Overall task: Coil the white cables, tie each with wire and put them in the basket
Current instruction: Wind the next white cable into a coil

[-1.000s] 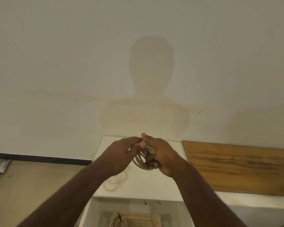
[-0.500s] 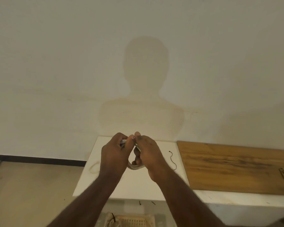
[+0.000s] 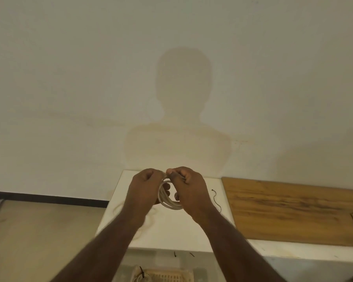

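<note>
white table [image 3: 171,237] stood against pale wall [image 3: 69,78] | wooden board [image 3: 289,208] lay on its right part | tan floor [image 3: 39,231] at left

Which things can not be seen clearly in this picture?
Head view only:
- Top of the white cable coil: hidden by the left hand and right hand; whether a tie is on it cannot be told.
- Basket: cut off by the bottom edge.
- Loose cable on the white table: faint, partly behind the left forearm.
</note>
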